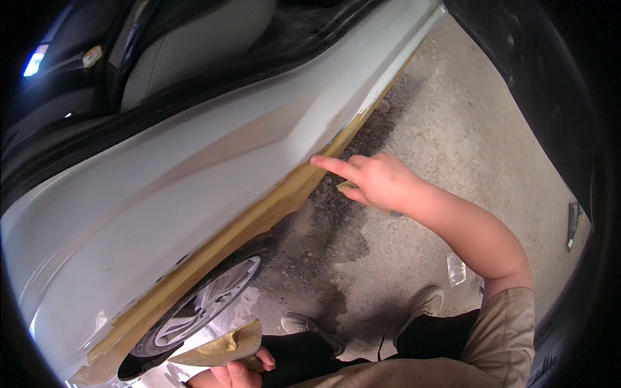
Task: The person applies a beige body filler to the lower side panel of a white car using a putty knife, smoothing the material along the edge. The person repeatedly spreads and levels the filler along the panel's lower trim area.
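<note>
My right hand [381, 180] reaches across to the lower edge of a pale car body panel [213, 168]. Its index finger is stretched out, the tip at the boundary with a yellow-tan strip [272, 200] along that edge. The other fingers curl around a thin yellowish piece [346, 186], mostly hidden, whose kind I cannot make out. At the bottom, my left hand [242, 374] grips a flat, greyish-tan board [194, 355]. A smear of tan putty [226, 343] lies on the board. Dull beige patches show on the panel's crease.
A wheel [207, 301] with a silver rim sits below the panel at lower left. Dark window trim and a seat [194, 45] are beyond the panel. On the stained concrete floor [466, 149] lies a clear packet [456, 269]; a dark tool [572, 226] is at far right. My shoes [424, 304] stand below.
</note>
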The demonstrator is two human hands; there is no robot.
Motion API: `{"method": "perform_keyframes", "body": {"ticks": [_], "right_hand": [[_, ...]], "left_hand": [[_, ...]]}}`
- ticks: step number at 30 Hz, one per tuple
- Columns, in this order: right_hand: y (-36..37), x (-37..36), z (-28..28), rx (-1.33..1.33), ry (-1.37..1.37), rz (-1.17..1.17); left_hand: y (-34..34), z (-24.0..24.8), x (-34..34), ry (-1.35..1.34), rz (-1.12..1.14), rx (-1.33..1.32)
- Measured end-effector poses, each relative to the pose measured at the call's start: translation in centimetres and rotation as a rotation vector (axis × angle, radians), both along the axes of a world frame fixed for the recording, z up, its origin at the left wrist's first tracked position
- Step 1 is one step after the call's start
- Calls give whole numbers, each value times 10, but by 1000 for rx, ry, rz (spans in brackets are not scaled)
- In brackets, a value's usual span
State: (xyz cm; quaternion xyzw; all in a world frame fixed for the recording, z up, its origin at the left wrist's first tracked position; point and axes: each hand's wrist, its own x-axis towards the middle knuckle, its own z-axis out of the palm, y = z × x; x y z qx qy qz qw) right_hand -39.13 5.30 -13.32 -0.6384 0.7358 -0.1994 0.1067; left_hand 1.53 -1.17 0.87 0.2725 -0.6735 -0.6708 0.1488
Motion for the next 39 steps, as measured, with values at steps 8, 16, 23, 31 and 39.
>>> {"method": "perform_keyframes", "body": {"ticks": [8, 16, 23, 31, 39], "right_hand": [[4, -19, -10, 119, 24, -47], [5, -31, -6, 164, 57, -91], [3, -16, -4, 58, -27, -104], [4, -29, -13, 182, -5, -154], [8, -29, 20, 6, -163, -342]], "left_hand": [[6, -4, -2, 45, 37, -37], [10, -3, -1, 46, 24, -53], [13, -2, 3, 51, 51, -64], [17, -6, 11, 46, 156, -58], [6, 1, 1, -8, -45, -147]]}}
